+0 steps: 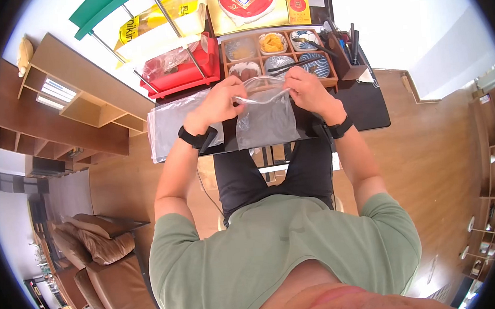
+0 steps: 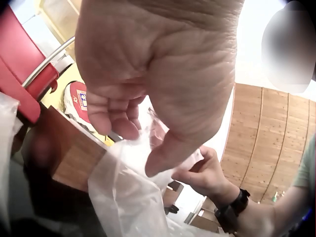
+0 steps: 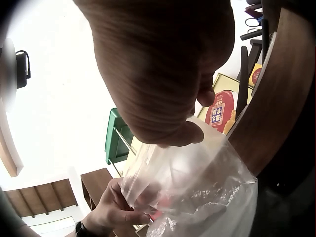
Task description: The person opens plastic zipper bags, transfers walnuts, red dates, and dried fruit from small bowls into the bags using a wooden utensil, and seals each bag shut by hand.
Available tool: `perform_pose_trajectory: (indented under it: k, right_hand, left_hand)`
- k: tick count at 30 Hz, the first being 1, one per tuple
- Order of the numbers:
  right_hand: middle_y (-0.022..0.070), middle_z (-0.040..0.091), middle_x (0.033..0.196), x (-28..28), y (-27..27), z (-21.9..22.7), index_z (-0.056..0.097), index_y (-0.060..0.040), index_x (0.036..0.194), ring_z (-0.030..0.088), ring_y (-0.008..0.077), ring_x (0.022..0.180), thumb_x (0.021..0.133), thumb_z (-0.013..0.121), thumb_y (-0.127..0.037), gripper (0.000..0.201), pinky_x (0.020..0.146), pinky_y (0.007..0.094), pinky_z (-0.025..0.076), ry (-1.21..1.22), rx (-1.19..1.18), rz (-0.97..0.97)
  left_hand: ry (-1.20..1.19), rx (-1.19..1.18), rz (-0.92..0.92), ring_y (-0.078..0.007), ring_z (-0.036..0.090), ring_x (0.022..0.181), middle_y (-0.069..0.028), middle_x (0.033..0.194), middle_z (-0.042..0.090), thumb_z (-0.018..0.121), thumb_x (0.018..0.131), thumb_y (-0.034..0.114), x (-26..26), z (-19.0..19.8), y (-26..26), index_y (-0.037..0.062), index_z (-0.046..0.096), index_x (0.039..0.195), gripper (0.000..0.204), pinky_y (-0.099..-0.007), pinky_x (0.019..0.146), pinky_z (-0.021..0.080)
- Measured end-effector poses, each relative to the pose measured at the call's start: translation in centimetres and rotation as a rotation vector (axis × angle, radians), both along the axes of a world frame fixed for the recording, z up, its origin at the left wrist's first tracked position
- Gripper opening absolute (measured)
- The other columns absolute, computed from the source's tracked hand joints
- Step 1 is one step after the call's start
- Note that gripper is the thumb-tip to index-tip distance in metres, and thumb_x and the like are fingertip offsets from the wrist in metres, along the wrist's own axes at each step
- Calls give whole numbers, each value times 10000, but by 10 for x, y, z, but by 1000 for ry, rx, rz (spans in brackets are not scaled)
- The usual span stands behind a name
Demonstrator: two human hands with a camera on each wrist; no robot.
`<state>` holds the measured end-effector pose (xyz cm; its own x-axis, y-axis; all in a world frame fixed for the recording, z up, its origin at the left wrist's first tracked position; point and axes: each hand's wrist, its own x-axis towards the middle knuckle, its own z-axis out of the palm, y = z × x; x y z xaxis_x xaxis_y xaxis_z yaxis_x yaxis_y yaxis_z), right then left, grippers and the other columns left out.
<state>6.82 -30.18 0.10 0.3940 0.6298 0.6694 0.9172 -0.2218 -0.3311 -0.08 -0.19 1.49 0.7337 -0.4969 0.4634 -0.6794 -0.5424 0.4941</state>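
Between left hand (image 1: pixel 219 104) and right hand (image 1: pixel 310 94) is a clear bag (image 1: pixel 265 122), held at both sides so its mouth spreads; left wrist view: thumb and fingers pinch one edge; right wrist view: the other seems pinched

A home-like room with leather seating (image 1: pixel 113 281) and wooden shelving (image 1: pixel 85 102).

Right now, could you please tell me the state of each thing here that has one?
Held bag: mouth spread open, between both hands
Left hand: curled, pinching the bag's edge
Right hand: curled, pinching the opposite edge
Other bag: lying flat
Red basket: holding clear plastic
Pen holder: filled
Divided box: uncovered, bowls inside
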Motion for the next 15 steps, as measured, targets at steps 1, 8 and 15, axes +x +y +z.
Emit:
perform_pose_trajectory:
  k: [1,8,15]
  right_hand:
    - [117,586,940,3,0,0,620,-33,846,621,335,928,722,639,138,212,764,394,533,-11,-19,1]
    - [165,588,1153,13,0,25,594,-40,811,560,397,1091,677,822,-200,309,909,469,486,34,-144,192]
    - [158,636,1114,53,0,47,584,-32,739,597,351,1049,714,805,-170,262,884,430,495,38,19,226]
  left_hand:
    - [122,-13,-12,-282,630,835,-87,984,601,746,731,-54,3,5,4,45,662,905,217,-362,687,528]
    - [104,8,-129,-346,605,797,-111,838,566,708,707,-32,28,10,9,34,615,818,159,-416,661,501]
    - [-41,166,-176,-359,596,733,-112,799,545,717,648,6,24,1,10,40,573,757,183,-443,612,492]
